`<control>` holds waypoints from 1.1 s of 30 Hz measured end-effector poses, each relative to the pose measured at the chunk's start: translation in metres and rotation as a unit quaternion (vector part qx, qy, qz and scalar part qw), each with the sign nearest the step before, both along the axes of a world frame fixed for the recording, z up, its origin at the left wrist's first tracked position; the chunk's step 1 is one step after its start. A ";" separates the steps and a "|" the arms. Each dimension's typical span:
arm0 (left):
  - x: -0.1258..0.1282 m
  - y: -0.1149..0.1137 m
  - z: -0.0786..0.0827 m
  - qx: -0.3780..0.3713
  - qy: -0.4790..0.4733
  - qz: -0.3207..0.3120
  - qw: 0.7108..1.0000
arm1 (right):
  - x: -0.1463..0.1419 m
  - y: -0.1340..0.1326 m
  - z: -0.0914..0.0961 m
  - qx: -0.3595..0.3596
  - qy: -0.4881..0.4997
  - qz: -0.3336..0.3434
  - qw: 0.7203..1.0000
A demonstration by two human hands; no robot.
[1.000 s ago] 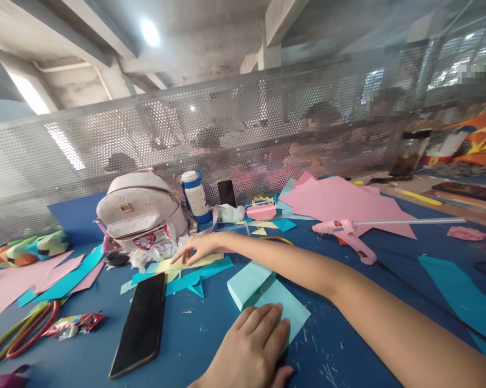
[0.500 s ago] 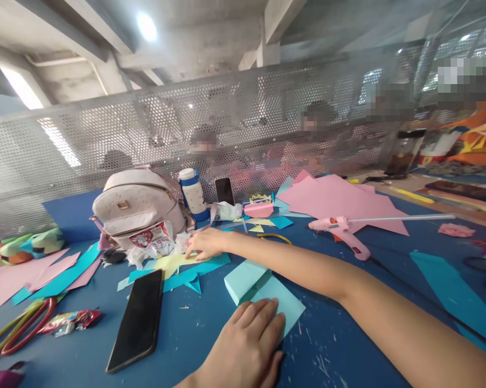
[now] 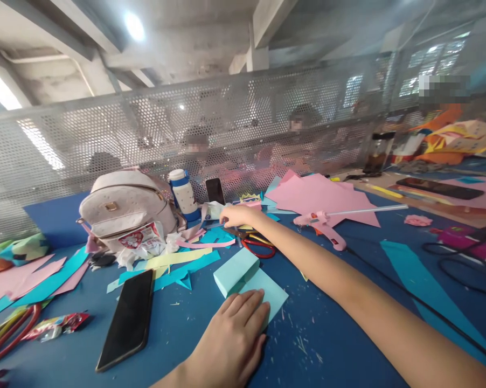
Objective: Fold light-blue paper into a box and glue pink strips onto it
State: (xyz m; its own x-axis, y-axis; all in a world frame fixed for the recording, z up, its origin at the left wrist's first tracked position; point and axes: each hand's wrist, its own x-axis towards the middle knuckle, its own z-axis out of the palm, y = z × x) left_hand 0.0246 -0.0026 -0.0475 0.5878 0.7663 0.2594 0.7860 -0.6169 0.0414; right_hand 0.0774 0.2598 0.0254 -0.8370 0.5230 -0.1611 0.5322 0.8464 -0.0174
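My left hand [image 3: 227,345] lies flat, fingers together and stretched out, on the near corner of a folded light blue paper [image 3: 243,272] on the blue table. My right hand [image 3: 237,215] reaches far across the table, fingers curled down among paper scraps beside a small pink box [image 3: 251,203]. What those fingers grip is hidden. Red and yellow scissors [image 3: 259,247] lie just under my right forearm. A thin pink paper strip [image 3: 205,243] lies to the left of that hand, over teal and yellow offcuts [image 3: 174,267].
A black phone [image 3: 127,318] lies at the near left. A pale backpack [image 3: 122,207], a bottle [image 3: 182,195] and a propped phone [image 3: 215,189] stand at the back. A pink glue gun [image 3: 324,226] rests by pink sheets [image 3: 319,195]. People sit behind the mesh screen [image 3: 243,124].
My right hand has left the yellow and teal offcuts near the backpack and moved right and farther back, fingers now curled. The scissors and pink strip have come into view. My left hand stays put.
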 end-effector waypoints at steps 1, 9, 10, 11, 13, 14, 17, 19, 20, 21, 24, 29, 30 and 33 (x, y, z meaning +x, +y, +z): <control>0.000 0.000 0.001 -0.002 0.001 -0.001 1.000 | 0.002 0.002 0.000 0.009 -0.006 -0.027 1.000; 0.001 0.001 0.004 -0.001 0.014 -0.008 1.000 | 0.008 0.008 -0.008 0.128 0.051 -0.140 0.981; 0.001 0.001 0.004 -0.002 0.015 -0.010 1.000 | 0.009 0.009 -0.007 0.149 0.072 -0.141 0.976; 0.001 0.000 0.005 -0.004 0.015 -0.010 1.000 | 0.012 0.011 -0.007 0.170 0.091 -0.142 0.971; 0.001 0.000 0.006 -0.008 0.019 -0.010 1.000 | 0.017 0.014 -0.007 0.200 0.117 -0.147 0.962; 0.001 0.000 0.006 -0.011 0.022 -0.011 1.000 | 0.020 0.016 -0.008 0.208 0.122 -0.152 0.958; 0.001 0.001 0.006 -0.020 0.025 -0.008 0.999 | 0.028 0.024 -0.012 0.210 0.118 -0.176 0.954; 0.000 0.001 0.006 -0.025 0.027 -0.007 0.999 | 0.031 0.029 -0.013 0.205 0.113 -0.190 0.953; 0.000 0.001 0.007 -0.027 0.028 -0.008 0.999 | 0.032 0.032 -0.012 0.203 0.113 -0.195 0.953; 0.000 0.001 0.007 -0.030 0.032 -0.009 0.999 | 0.032 0.034 -0.010 0.201 0.114 -0.199 0.952; 0.000 0.000 0.008 -0.039 0.037 -0.009 0.998 | 0.032 0.039 -0.004 0.200 0.123 -0.204 0.950; 0.001 0.000 0.009 -0.046 0.024 -0.004 0.999 | 0.033 0.042 -0.007 0.194 0.144 -0.193 0.951; 0.001 0.000 0.008 -0.045 0.021 -0.004 0.999 | 0.033 0.042 -0.009 0.186 0.145 -0.194 0.952; 0.001 0.001 0.008 -0.046 0.017 -0.005 0.999 | 0.035 0.043 -0.014 0.161 0.151 -0.207 0.953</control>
State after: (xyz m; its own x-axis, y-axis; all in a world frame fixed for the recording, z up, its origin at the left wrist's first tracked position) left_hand 0.0256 -0.0020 -0.0398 0.6022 0.7806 0.1673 0.7822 -0.6189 0.0716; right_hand 0.1126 0.3026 0.0116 -0.5308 0.8001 0.2795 0.8337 0.5522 0.0027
